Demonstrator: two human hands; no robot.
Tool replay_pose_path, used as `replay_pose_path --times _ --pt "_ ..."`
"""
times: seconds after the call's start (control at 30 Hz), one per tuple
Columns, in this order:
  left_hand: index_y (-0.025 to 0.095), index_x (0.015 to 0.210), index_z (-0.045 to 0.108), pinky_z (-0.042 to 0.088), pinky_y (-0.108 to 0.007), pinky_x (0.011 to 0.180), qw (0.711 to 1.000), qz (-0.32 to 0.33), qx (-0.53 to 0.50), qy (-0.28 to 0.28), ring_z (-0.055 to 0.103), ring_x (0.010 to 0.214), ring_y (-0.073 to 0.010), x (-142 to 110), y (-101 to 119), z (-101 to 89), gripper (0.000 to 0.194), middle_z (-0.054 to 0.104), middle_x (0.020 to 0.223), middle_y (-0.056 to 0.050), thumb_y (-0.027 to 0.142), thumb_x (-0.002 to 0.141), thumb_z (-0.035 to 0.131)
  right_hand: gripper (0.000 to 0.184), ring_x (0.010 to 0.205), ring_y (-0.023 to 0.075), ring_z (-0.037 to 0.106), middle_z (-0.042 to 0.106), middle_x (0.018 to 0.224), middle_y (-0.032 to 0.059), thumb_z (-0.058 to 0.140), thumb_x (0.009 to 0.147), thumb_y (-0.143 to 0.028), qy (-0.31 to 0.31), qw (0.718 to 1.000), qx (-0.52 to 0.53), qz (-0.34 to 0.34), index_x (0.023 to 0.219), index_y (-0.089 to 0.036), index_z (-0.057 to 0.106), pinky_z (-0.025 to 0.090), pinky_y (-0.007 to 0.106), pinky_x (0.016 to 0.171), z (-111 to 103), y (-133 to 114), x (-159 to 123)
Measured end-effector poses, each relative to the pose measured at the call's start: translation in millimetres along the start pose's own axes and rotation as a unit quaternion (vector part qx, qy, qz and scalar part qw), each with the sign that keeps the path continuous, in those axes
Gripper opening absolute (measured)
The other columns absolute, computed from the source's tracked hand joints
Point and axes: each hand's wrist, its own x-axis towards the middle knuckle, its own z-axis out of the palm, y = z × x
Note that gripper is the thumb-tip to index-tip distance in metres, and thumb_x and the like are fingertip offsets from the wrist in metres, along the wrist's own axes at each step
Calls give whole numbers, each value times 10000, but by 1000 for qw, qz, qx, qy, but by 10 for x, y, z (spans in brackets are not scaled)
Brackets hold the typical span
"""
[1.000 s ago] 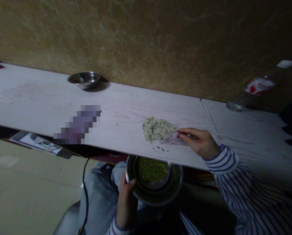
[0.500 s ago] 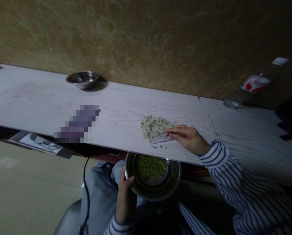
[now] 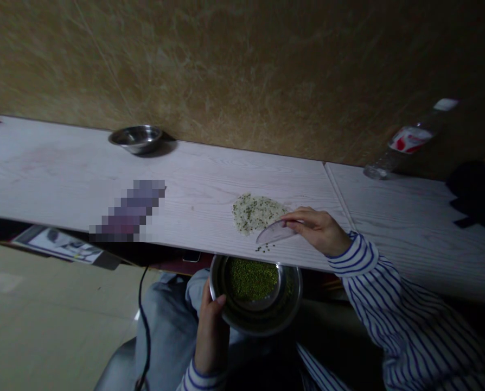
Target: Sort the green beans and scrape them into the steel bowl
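Observation:
My right hand pinches a thin, clear, curved-edged plastic scraper over the front of the counter. Left of it lies a flat pile of white rice mixed with green mung beans. Several loose beans sit between the scraper and the counter edge. My left hand grips the left rim of a steel bowl, thumb over the rim and other fingers mostly hidden. The bowl is tilted just below the counter edge, with many green mung beans inside.
On the pale wood counter, a small steel bowl stands by the wall. A pixelated purple item lies at left. At right, a plastic bottle stands near a dark object. A black cable hangs below.
The scraper has moved slightly right and toward the counter's front edge, its blade now more tilted. The loose beans have shifted a little nearer the edge. My left hand still holds the bowl.

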Motion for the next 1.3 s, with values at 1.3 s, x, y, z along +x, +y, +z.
replay_pose_path --times 1.3 --pt "297 1353 630 430 -463 1088 998 -46 -6 45 547 1296 -344 -2 -32 28 599 696 1287 -52 377 762 696 231 783 221 745 790 853 76 640 885 -363 85 988 -58 119 977 -204 781 618 360 761 -137 1 -226"
